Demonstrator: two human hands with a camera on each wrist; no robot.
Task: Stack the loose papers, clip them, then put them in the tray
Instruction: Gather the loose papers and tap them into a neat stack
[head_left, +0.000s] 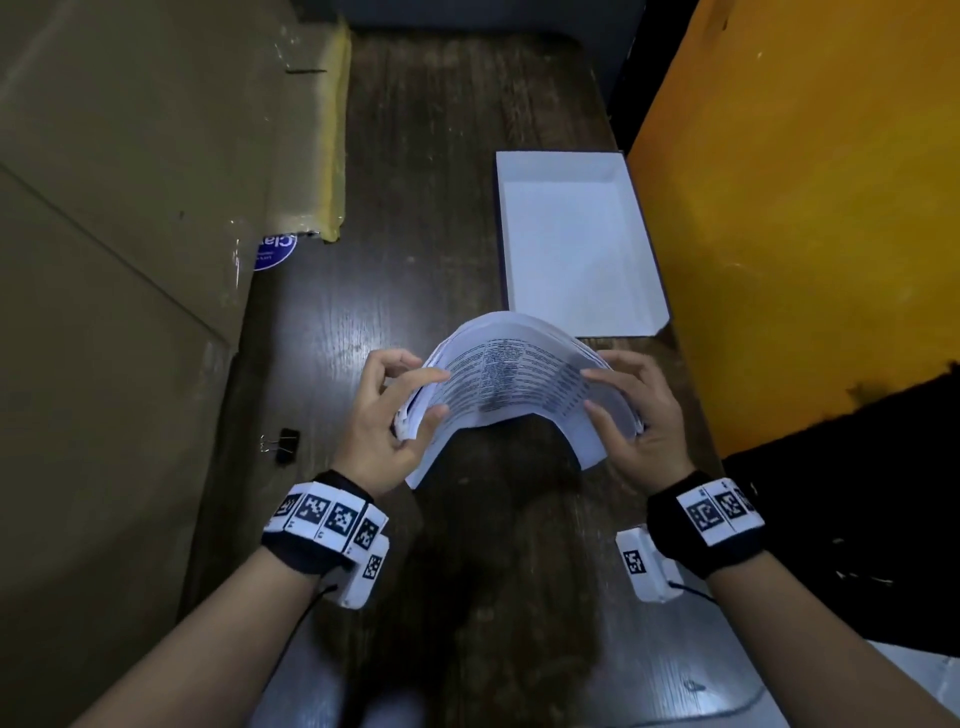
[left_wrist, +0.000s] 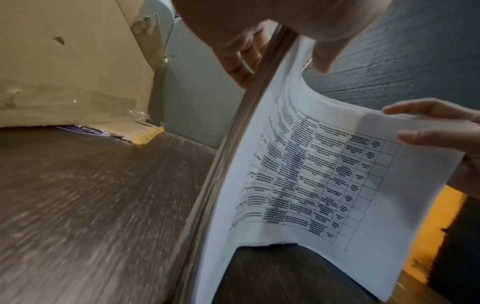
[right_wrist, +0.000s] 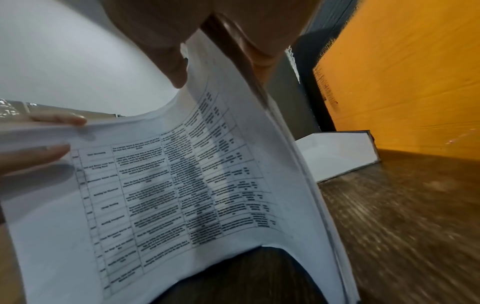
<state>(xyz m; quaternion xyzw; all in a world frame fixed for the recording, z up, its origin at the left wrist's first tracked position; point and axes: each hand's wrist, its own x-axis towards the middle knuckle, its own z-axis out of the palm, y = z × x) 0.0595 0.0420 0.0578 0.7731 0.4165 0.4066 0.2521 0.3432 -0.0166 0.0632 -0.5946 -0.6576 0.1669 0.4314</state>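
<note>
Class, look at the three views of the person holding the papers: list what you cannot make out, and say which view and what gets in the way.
- Printed table on the papers: too small in the head view, blurred in both wrist views.
- Sheet count: edges merge in the left wrist view.
- Binder clip: head view only.
- Blue sticker: partly hidden by the cardboard.
- Left hand and right hand: far fingers hidden behind paper.

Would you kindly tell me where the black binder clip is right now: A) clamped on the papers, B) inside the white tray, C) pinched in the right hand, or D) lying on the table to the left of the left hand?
D: the binder clip lies on the table, left of the left hand.
</note>
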